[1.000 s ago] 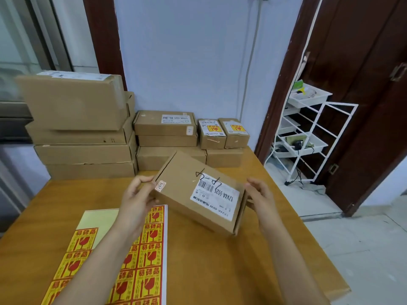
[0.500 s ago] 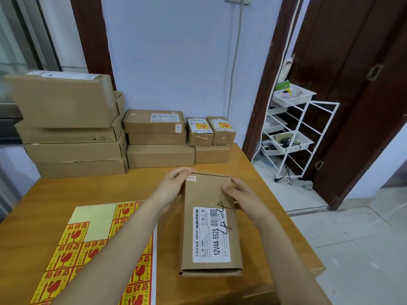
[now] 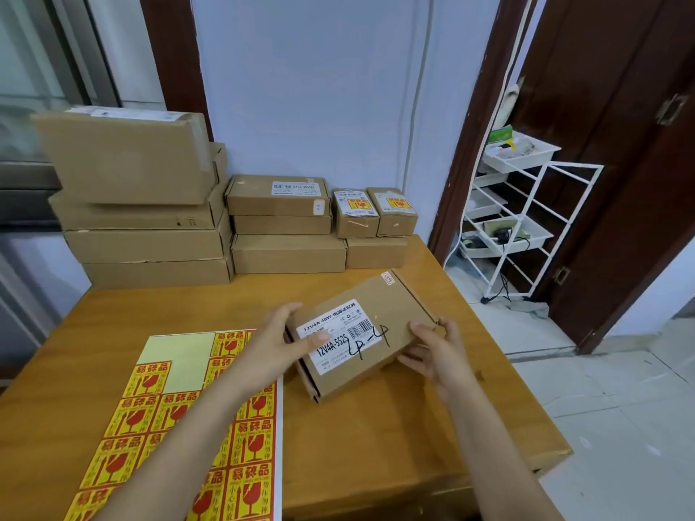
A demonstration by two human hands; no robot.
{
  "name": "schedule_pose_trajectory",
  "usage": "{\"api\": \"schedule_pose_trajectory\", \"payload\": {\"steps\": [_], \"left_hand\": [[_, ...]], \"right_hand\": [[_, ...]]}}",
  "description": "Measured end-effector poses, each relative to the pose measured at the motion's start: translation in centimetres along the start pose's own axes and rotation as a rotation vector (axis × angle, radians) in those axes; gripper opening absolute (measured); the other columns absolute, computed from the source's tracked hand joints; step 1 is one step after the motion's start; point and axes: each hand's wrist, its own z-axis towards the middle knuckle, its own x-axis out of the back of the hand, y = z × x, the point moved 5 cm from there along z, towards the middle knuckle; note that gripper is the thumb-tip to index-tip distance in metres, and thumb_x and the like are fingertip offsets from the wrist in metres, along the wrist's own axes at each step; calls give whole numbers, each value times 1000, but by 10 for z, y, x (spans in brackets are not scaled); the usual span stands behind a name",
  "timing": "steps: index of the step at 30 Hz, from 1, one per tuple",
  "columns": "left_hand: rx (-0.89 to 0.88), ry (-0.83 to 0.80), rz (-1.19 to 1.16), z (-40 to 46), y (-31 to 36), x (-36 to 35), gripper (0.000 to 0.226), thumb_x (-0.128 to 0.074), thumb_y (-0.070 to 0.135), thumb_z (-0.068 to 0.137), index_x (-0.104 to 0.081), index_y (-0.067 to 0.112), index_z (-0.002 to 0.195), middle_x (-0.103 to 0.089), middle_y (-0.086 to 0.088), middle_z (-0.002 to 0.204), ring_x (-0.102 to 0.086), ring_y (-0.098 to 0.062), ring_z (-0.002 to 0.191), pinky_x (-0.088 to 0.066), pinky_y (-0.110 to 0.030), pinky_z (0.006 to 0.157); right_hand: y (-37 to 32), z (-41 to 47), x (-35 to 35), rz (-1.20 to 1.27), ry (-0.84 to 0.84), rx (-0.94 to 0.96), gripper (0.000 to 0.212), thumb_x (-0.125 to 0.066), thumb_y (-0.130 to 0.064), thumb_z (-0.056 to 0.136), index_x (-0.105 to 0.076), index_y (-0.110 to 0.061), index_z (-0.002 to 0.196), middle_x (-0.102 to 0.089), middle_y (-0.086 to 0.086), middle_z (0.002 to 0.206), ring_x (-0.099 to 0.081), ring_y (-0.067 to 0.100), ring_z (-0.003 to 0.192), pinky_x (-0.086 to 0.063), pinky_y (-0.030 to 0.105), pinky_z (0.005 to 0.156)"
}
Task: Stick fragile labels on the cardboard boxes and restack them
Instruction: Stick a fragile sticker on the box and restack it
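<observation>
Head view: gripping flat brown cardboard box (image 3: 370, 332) between left hand (image 3: 276, 347) and right hand (image 3: 432, 349), fingers curling round opposite ends. Lying just right of yellow-and-red fragile label sheet (image 3: 176, 415) on wooden table (image 3: 376, 445).

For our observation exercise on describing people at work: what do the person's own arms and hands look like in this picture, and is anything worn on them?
Both forearms are bare, with no sleeves reaching into view. The left hand and right hand wear no gloves, and no rings, watch or bracelet show on the fingers or wrists. The fingernails that show look short and unpainted. No markings or bandages are visible.
</observation>
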Motion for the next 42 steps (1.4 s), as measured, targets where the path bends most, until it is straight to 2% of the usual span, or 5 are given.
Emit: {"api": "schedule_pose_trajectory", "payload": {"steps": [7, 12, 26, 35, 42], "left_hand": [[-53, -20, 351, -19, -15, -9, 117, -67, 74, 52, -11, 37, 148, 20, 13, 155, 9, -18, 145, -15, -45, 115], [-92, 64, 402, -28, -19, -18, 87, -71, 43, 78, -21, 27, 148, 2, 12, 157, -3, -12, 145, -16, -32, 115], [-10, 390, 362, -43, -48, 49, 53, -60, 44, 85, -50, 19, 131, -40, 0, 145, -33, -20, 135, -32, -40, 106], [139, 532, 312, -49, -114, 131, 34, -59, 20, 92, -59, 4, 122, -56, -20, 122, -50, -36, 113, -38, -41, 93], [50, 554, 277, -49, -133, 132, 22, -53, 5, 92, -67, 5, 109, -62, -12, 120, -46, -30, 116, -32, -33, 96]], "right_hand": [[13, -12, 1, -200, 170, 130, 46, -64, -25, 87, -39, -14, 123, -52, 1, 108, -59, 21, 99, -59, 39, 73], [13, -19, 8, -796, 367, 396, 55, -61, -43, 86, -50, -3, 122, -48, 4, 117, -41, 22, 117, -35, 28, 92], [4, -44, -1, -820, 444, 795, 20, -54, -3, 87, -59, -5, 105, -46, 3, 107, -43, 18, 105, -39, 24, 85], [10, -111, -141, -685, -108, 1219, 14, -49, -1, 81, -61, -6, 86, -57, 8, 84, -53, 14, 78, -43, 20, 65], [59, -114, -220, -924, -454, 960, 27, -45, -17, 93, -58, -9, 116, -54, 3, 113, -50, 10, 104, -42, 17, 78]]}}
